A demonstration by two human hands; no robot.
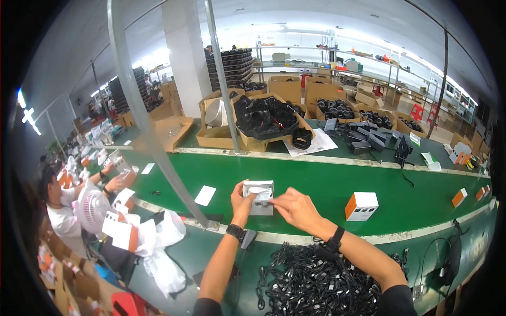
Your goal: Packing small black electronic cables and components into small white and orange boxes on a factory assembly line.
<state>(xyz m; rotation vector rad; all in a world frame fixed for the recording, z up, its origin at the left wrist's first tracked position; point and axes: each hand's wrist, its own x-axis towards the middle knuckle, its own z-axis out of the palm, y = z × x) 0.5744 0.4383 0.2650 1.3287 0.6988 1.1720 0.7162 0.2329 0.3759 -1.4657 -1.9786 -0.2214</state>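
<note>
Between both hands, a white box (260, 196), contents unclear: left hand (241, 197) grips its edge, right hand (295, 207) pinches its front.

A: What do the two hands hold?
B: The left hand (241, 198) grips the left edge of a small white box (260, 197); the right hand (295, 208) pinches a small dark part at its front.

A: What lies near the fingers?
B: An orange-and-white carton (361, 206) stands right of them on the green belt (327, 184); black cables (316, 282) are heaped below the wrists.

small white box (259, 197) held in both hands, orange-white box (361, 206) on green belt
</note>
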